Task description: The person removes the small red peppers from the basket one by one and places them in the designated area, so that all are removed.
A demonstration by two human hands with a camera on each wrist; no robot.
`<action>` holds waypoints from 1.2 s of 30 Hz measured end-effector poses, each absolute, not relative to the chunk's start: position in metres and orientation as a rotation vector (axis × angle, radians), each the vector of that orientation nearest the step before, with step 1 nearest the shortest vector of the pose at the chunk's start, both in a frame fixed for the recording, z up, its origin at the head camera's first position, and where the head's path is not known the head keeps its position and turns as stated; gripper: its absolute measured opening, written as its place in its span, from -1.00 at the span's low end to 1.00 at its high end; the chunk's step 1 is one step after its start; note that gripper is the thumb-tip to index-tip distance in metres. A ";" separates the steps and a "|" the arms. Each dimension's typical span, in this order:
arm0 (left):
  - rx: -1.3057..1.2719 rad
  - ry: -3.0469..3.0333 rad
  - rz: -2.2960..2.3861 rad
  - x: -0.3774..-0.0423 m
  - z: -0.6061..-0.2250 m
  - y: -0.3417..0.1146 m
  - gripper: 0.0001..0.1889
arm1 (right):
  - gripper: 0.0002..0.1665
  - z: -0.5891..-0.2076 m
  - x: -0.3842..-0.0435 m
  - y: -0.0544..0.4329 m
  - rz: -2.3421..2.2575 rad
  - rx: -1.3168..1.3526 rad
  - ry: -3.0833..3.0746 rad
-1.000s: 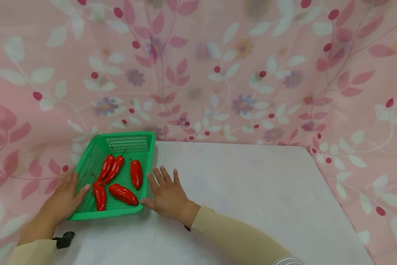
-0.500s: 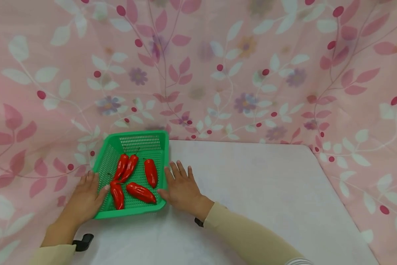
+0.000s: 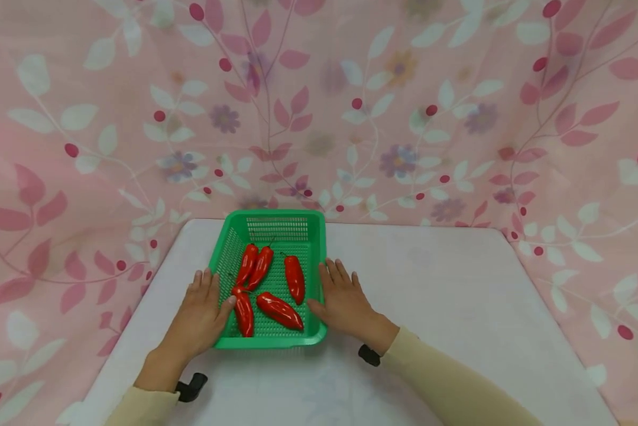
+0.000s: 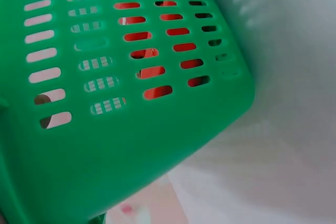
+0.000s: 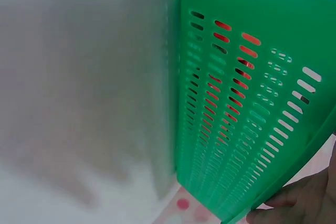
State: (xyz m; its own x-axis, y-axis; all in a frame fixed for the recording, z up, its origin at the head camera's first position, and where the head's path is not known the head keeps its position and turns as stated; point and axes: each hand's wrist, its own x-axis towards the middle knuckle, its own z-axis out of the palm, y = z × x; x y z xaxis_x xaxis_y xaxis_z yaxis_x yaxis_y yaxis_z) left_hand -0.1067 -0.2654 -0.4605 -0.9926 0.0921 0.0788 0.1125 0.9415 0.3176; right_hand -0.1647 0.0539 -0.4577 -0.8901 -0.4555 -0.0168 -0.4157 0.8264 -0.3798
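While the green basket [image 3: 269, 342], red peppers [image 3: 279, 310] loose inside, stands between left hand [image 3: 196, 318] and right hand [image 3: 346, 306], each grip spread with fingers straight along the side and thumb at the rim, even pressure from both should keep it level on the counter [image 3: 436, 302].

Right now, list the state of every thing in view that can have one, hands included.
Green basket: upright, open-topped.
Red peppers: five, lying in the basket, whole where visible.
Left hand: against the basket's left side, fingers extended, thumb over the rim.
Right hand: against the right side, fingers extended, thumb at the rim.
White table: covered partly by the basket.
Floral sheet: hanging behind, slightly creased.
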 end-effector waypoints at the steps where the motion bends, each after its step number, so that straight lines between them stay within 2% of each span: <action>1: -0.175 -3.032 -0.502 -0.107 -0.461 -0.259 -0.18 | 0.05 -0.457 -0.164 0.061 -0.568 -0.690 2.903; 14: -0.333 -3.019 -0.503 -0.117 -0.463 -0.197 -0.20 | 0.03 -0.457 -0.162 0.135 -0.515 -0.684 2.967; 31: -0.428 -3.135 -0.349 -0.164 -0.448 -0.219 -0.21 | 0.04 -0.443 -0.172 0.143 -0.341 -0.872 3.029; 36: -0.426 -3.128 -0.364 -0.165 -0.451 -0.218 -0.24 | -0.08 -0.418 -0.186 0.138 -0.177 -0.928 2.991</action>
State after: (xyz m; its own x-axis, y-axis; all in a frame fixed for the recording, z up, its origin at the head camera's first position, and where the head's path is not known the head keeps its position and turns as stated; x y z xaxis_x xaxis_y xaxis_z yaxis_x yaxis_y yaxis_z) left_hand -0.1652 -0.2177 -0.4511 -0.9634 0.2679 -0.0050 0.2596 0.9379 0.2301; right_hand -0.1860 0.1376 -0.4182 -0.8248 -0.5646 0.0287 -0.5641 0.8185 -0.1089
